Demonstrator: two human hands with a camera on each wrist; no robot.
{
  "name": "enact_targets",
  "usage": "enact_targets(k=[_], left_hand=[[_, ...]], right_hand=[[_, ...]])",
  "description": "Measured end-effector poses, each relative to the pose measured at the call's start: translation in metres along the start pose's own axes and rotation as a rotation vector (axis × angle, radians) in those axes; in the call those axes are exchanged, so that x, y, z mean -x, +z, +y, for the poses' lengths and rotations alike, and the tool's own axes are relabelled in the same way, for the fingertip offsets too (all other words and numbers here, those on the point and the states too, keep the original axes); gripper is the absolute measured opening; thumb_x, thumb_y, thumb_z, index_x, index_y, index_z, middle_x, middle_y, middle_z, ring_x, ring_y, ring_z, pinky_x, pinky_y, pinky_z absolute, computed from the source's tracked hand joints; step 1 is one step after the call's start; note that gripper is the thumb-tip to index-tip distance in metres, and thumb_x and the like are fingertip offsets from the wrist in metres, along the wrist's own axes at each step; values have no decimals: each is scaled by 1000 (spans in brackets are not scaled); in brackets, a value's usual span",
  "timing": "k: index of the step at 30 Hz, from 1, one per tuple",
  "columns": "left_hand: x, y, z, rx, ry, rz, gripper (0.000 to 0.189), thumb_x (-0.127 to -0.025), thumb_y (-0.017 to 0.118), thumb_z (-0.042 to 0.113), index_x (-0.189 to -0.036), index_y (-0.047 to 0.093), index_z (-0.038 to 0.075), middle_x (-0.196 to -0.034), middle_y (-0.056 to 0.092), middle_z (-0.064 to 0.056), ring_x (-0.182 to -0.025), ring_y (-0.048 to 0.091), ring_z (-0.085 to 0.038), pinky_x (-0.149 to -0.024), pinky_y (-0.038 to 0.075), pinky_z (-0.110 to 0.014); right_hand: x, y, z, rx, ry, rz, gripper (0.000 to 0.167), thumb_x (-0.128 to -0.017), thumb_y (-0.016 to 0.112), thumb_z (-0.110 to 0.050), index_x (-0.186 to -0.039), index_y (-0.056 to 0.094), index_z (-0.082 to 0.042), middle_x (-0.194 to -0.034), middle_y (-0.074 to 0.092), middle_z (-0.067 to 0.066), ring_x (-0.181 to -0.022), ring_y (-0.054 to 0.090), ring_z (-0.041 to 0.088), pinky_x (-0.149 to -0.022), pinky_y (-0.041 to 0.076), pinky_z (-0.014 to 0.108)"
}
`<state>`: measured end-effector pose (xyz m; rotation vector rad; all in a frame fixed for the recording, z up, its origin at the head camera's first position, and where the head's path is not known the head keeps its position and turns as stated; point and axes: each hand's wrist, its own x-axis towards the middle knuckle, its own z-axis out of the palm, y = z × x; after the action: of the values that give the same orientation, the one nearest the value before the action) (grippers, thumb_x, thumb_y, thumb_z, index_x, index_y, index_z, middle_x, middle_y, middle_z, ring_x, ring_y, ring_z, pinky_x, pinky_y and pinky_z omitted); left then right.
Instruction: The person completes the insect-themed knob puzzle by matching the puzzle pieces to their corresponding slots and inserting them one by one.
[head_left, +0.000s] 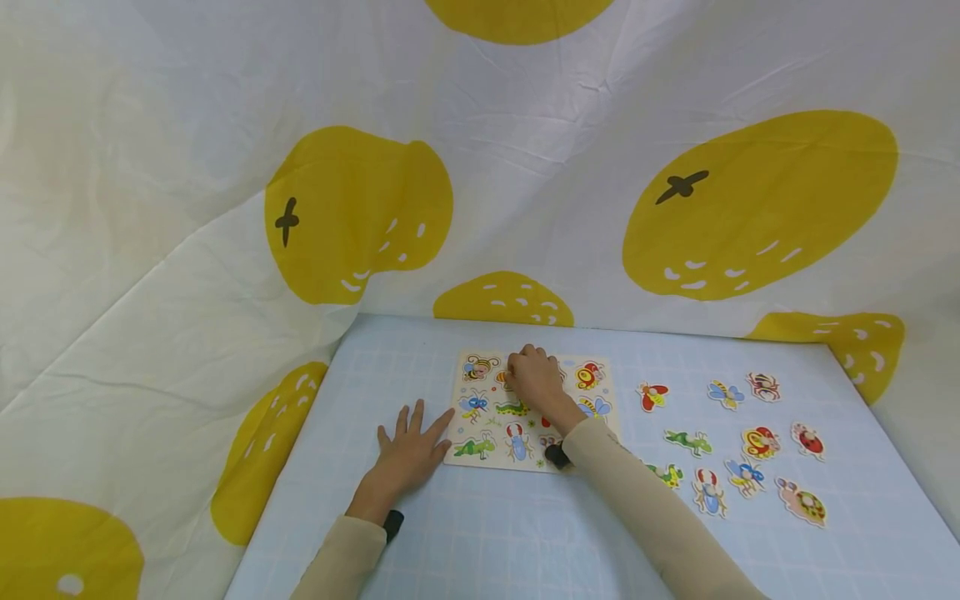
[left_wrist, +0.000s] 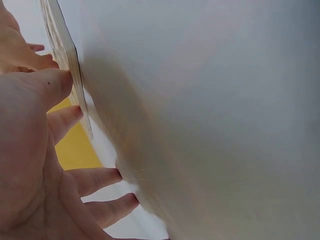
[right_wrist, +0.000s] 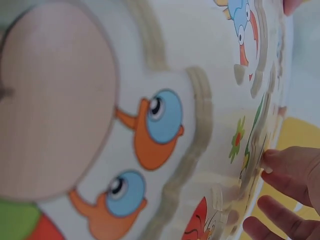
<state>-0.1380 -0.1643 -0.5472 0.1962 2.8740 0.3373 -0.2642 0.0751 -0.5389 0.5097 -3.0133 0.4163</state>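
Note:
A wooden puzzle board (head_left: 487, 425) printed with cartoon insects lies on the table. My left hand (head_left: 408, 457) rests with spread fingers at its left edge; in the left wrist view the thumb (left_wrist: 57, 85) and index finger touch the board's side (left_wrist: 70, 47). Over the upper middle of the board, my right hand (head_left: 536, 379) has its fingers bent downward. In the right wrist view its thumb and index finger (right_wrist: 285, 185) pinch a small pale knob (right_wrist: 267, 170) of a puzzle piece close to the board. That piece is mostly hidden by the hand.
Right of the board lie several loose insect pieces, among them a ladybug (head_left: 808, 439), a green grasshopper (head_left: 686, 442), a blue beetle (head_left: 708, 493) and a snail (head_left: 801, 502). A white curtain with yellow fruit prints (head_left: 525, 208) hangs behind the pale blue table (head_left: 510, 533).

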Motion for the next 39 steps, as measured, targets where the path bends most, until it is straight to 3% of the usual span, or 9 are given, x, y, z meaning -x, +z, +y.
enact_targets(k=[21,31,39], left_hand=[[0,0,1,-6,-8,-8,56,-104,49,45,-157,34,34,-163,15,-22,-148,9,-49,-104,10,-80],[0,0,2,-9,-6,2,56,-104,49,45,-157,34,34,-163,15,-22,-148,8,-49,-104,9,-80],[0,3,0,-13,5,15,56,-104,49,45,-157,34,33,-163,16,-23,-147,9,-50,-103,10,-81]], right_hand=[[7,-7,2,-89,16,-1,15,-94,71,-27,-100,74,-13,-101,60,6,-93,54,27,-79,46,47],[22,-30,9,-106,36,82,21,-93,73,-26,-106,74,-10,-112,63,12,-103,58,33,-81,49,51],[41,-48,15,-152,-1,165,20,-90,77,-23,-103,74,-8,-105,64,10,-89,58,28,-73,48,45]])
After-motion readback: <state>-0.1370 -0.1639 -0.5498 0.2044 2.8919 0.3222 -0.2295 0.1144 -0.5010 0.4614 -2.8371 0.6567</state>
